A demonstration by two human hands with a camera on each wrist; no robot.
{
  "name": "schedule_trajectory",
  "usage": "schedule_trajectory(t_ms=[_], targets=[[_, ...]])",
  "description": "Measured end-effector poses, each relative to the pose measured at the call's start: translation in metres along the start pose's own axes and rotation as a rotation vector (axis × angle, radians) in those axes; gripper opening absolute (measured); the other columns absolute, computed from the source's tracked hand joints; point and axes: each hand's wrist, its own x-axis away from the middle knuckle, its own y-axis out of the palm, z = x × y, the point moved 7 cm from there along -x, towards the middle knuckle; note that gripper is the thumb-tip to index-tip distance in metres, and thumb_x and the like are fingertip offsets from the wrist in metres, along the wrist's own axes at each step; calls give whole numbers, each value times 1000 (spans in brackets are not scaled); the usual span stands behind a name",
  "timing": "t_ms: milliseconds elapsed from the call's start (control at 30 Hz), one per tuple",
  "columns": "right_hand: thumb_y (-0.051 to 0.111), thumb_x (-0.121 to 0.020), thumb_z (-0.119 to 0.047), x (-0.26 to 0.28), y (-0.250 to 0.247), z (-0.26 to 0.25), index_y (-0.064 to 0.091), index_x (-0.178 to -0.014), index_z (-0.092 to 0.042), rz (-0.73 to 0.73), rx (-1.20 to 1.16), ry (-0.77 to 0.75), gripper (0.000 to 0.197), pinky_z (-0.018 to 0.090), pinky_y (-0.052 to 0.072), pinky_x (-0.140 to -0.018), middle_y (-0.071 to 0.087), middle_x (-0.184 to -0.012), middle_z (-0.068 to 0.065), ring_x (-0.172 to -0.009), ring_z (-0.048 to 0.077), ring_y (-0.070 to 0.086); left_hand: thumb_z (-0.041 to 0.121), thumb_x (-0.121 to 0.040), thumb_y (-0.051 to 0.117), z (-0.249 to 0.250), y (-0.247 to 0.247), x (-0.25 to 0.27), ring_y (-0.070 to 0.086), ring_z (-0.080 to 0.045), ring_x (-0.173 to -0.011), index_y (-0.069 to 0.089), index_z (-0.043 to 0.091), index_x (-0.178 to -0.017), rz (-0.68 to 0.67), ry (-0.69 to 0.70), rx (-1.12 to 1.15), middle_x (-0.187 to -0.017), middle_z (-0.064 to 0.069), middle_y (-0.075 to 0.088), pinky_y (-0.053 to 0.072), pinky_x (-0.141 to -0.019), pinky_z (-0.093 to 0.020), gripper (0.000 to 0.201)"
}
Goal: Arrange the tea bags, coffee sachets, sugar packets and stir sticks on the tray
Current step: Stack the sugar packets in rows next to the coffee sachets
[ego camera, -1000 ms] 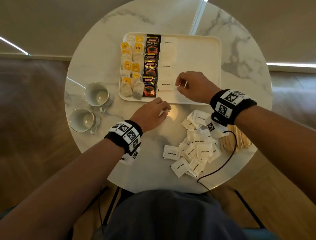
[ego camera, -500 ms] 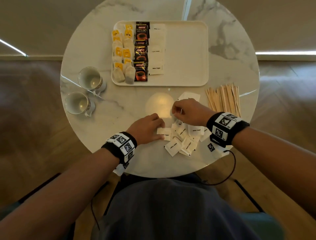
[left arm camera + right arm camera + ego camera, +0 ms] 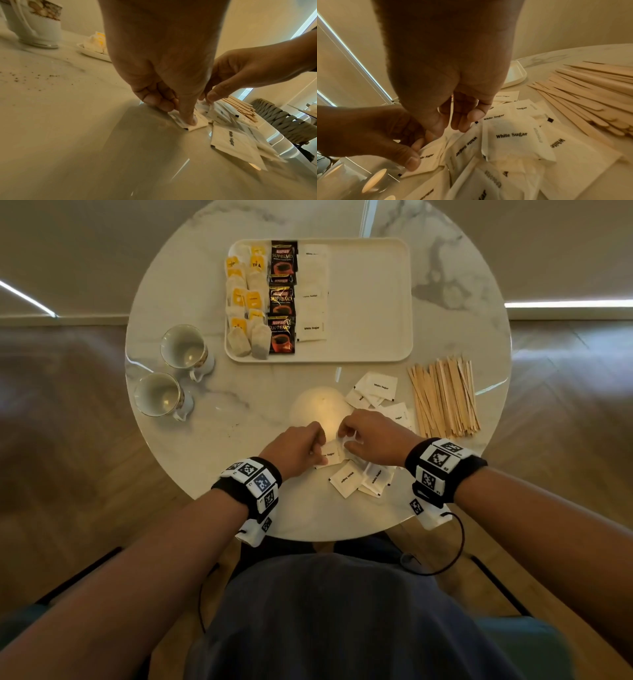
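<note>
Round marble worktop (image 3: 219, 405): left hand (image 3: 294, 450) pinches one sugar packet (image 3: 329, 455) w/ thumb & fingers, beside loose pile; right hand (image 3: 371, 441) fingers curled, hold unclear. Risk: slippery packets snag, two lift together, mess tray (image 3: 370, 302) row.

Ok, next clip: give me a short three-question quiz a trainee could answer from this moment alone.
1. True or false: the stir sticks already lie on the tray.
2. Which item type sits in the tray's leftmost columns? A) tea bags B) coffee sachets C) sugar packets
3. Fill in: the left hand pins down a ____ packet on the table while the right hand works in the loose pile.

Key
1. False: they lie on the table, to the right of the loose packets.
2. A
3. White sugar: the left wrist view shows a fingertip pressing it flat.
</note>
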Motion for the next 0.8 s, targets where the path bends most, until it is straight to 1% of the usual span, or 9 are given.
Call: schedule_trajectory(t_ms=[100,200,300,400,500,567,633,700,800], targets=[[61,-93,-23,2,1,1,63,-112,-20,-5,14,4,20,24,41,-82,53,-105,-4,-92,11,49,26,-84,76,2,-1,0,62,-14,-82,62,14,-106,15,1,-20,-86,4,66,52,-81,-34,29],[60,-93,-23,3,2,1,63,-113,-20,-5,20,3,20,24,39,-82,50,-104,-5,-92,10,48,32,-86,73,0,-6,2,58,-16,-82,64,13,-102,87,23,-68,-91,0,60,49,-76,-30,26],[59,-93,-22,4,3,0,63,-112,-20,-7,18,6,20,25,40,-83,50,-104,-5,-92,10,47,26,-91,66,-5,-9,4,57,-19,-84,64,13,-94,123,28,-121,-92,-1,57,46,-74,-30,14],[59,-93,-21,4,3,0,63,-112,-19,-16,13,9,20,27,42,-85,51,-106,-4,-93,12,48,25,-97,57,-5,-7,4,55,-20,-86,62,10,-100,101,43,-196,-99,-3,54,42,-74,-30,16],[59,-92,-20,3,4,0,63,-114,-18,-15,13,9,22,29,44,-86,51,-107,-3,-97,15,51,27,-102,46,-3,0,5,55,-23,-90,57,9,-106,62,73,-294,-106,-6,52,47,-75,-37,22],[60,-92,-21,2,5,-1,61,-118,-17,-2,9,3,27,26,42,-85,52,-111,-2,-98,14,52,27,-103,42,0,2,5,55,-26,-94,55,9,-108,44,121,-331,-108,-9,52,50,-78,-43,23],[62,-92,-23,2,6,-2,57,-126,-17,13,-6,0,36,23,38,-85,51,-116,-2,-98,10,49,25,-104,40,3,3,5,52,-25,-92,52,9,-107,14,165,-282,-106,-10,52,48,-80,-45,21],[63,-93,-27,1,7,-3,55,-131,-18,15,-11,10,40,24,39,-87,52,-118,-2,-98,9,47,24,-105,39,8,0,5,51,-23,-89,50,10,-104,-12,186,-184,-102,-8,54,46,-82,-42,18],[60,-95,-32,-1,9,-4,60,-122,-20,6,32,7,30,29,44,-88,57,-111,-1,-101,15,54,23,-105,40,17,-5,7,50,-20,-81,50,11,-100,-28,218,-90,-95,-4,55,44,-76,-35,17]])
